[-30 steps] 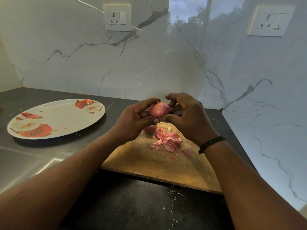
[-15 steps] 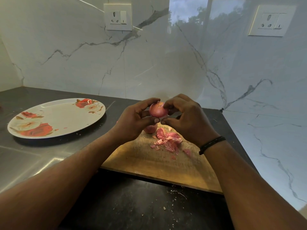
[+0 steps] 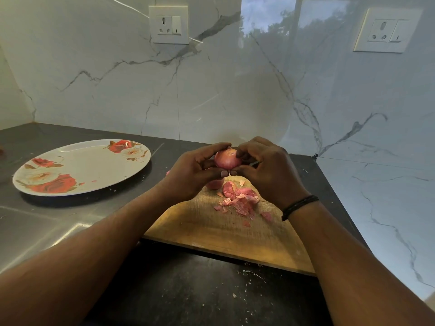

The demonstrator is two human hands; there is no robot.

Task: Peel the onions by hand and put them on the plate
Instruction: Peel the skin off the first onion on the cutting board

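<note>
Onion [image 3: 227, 158] sits between your two hands above the board [image 3: 211, 229]. Your left hand [image 3: 190, 175] curls round it from the left; your right hand [image 3: 266, 170] pinches its top. Peels [image 3: 240, 200] lie on the board below, a second onion [image 3: 214, 184] beside them. The plate [image 3: 80, 168] stands well apart, left.

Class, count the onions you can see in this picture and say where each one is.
2. One onion is held between the left hand and right hand; another onion sits on the cutting board, mostly hidden. More may be hidden.
</note>
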